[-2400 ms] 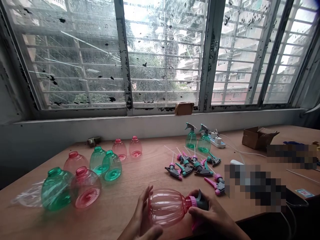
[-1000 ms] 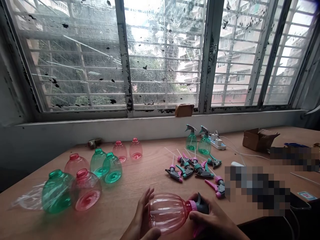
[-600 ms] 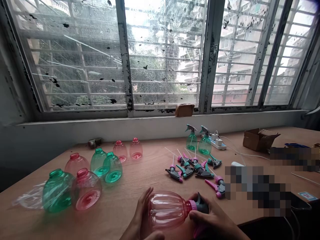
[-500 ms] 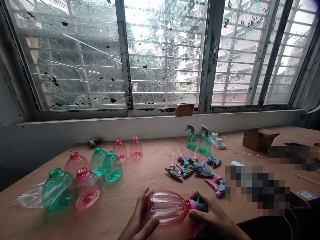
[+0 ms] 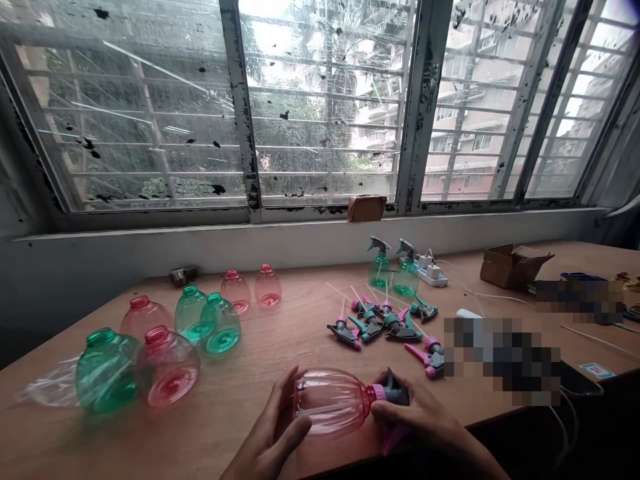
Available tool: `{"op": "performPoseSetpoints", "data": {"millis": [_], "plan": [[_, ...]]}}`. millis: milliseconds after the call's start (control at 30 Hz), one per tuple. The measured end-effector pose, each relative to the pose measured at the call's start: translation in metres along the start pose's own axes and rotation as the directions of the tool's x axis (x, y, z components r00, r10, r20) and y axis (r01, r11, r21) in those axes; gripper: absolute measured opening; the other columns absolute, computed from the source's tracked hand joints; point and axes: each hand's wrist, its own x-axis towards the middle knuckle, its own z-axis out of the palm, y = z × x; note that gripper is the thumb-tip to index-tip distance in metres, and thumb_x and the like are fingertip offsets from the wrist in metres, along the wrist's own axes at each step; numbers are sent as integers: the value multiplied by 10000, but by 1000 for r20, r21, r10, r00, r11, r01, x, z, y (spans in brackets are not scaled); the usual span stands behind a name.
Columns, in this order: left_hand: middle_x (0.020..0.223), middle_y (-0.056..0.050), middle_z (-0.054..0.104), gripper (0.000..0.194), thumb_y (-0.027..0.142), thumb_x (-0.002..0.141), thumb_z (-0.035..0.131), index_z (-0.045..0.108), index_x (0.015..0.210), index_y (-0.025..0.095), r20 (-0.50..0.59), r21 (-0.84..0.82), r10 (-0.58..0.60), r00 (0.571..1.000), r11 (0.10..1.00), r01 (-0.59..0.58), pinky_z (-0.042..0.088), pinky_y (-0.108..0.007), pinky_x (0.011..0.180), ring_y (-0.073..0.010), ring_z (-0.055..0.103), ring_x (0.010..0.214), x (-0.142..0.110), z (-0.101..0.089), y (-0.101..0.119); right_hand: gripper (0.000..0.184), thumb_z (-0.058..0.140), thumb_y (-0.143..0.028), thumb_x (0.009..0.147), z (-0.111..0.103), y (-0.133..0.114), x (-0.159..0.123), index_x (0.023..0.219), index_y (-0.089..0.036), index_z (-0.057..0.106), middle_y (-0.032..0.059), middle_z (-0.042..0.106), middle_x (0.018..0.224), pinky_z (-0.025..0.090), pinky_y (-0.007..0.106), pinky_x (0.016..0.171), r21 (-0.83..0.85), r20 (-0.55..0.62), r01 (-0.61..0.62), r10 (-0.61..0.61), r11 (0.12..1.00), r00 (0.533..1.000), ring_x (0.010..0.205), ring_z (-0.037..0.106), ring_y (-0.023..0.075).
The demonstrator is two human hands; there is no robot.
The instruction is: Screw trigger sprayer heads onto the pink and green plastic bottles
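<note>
A clear pink spray bottle (image 5: 333, 401) lies on its side between my hands, low over the table's front edge. Around its base curls my left hand (image 5: 277, 427), thumb in front and fingers behind. My right hand (image 5: 417, 410) grips the grey and pink spray head (image 5: 387, 392) at the bottle's neck; its pink trigger points down. Beyond the bottle lies a pile of loose spray heads (image 5: 387, 321) with straws, some pink and some green. One pink spray head (image 5: 430, 357) rests nearer my right hand.
Open pink and green bottles, among them a green bottle (image 5: 106, 373), stand at the left beside clear plastic wrap (image 5: 53, 383). Two green spray bottles (image 5: 406, 277) with heads stand near a power strip (image 5: 433, 275). A cardboard box (image 5: 513, 267) sits back right. Blurred patches hide things at right.
The view has shifted slightly, so the table's things appear a little higher and further left. Both hands keep their hold on the pink bottle and its spray head.
</note>
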Motion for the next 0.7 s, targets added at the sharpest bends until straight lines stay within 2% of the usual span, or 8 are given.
{"op": "performPoseSetpoints", "data": {"millis": [67,167,233,300,367,500,600,700], "plan": [[1622,-139,359,815,612,877,640,264,1513,268,-3,4,8,1000,1000,-8,261,-504,1236,-322,351,1483,1,2,-1,384,863,-437,755,0,-1,-1,881,-146,645,6,719,708,469,248,607,-3,5,-11,11,1000,1000,632,631,170],[1646,-92,309,820,568,873,676,221,1519,349,19,20,141,990,990,-141,325,-482,1209,-312,297,1509,-3,4,3,384,861,-426,759,-1,-2,-1,910,-141,651,13,722,730,470,253,617,-11,1,-18,18,1000,1000,645,629,173],[1672,-61,262,826,502,881,701,209,1531,371,65,71,136,989,988,-140,261,-470,1241,-299,205,1543,-6,4,8,376,846,-433,774,-1,-2,-1,917,-139,659,17,721,742,470,255,623,-36,-5,3,-3,999,1000,662,631,177],[1685,-47,239,860,472,864,732,219,1545,356,70,112,71,995,991,-78,158,-467,1271,-293,146,1558,-8,2,13,371,836,-441,781,-1,-2,-1,911,-139,667,15,715,745,468,255,628,-67,-5,22,-22,998,1000,677,629,180],[1676,-61,268,888,522,847,727,225,1551,320,39,80,20,999,997,-23,136,-466,1276,-293,188,1549,-8,0,14,374,845,-442,767,-2,-2,-1,906,-142,669,6,706,740,465,251,626,-79,-15,25,-27,997,1000,675,624,178],[1632,-70,371,783,573,877,663,315,1520,293,26,49,-41,999,998,40,197,-467,1265,-295,321,1503,-6,-1,11,376,855,-434,753,-2,-3,-2,904,-145,669,-1,708,736,458,247,624,-64,-19,6,-7,998,1000,672,626,176],[1616,-76,393,757,536,852,713,370,1486,302,11,75,0,1000,997,-1,180,-493,1265,-305,306,1506,-5,0,8,374,848,-441,760,-2,-4,-3,903,-144,671,14,731,741,467,255,629,-53,-8,-11,11,999,1000,674,643,187],[1585,-105,427,753,517,845,730,372,1470,297,1,53,43,999,998,-43,245,-497,1244,-311,346,1484,-5,2,7,379,858,-443,747,0,-6,-3,891,-146,672,26,745,738,468,261,616,-46,-12,-15,15,999,1000,660,648,192]]}}
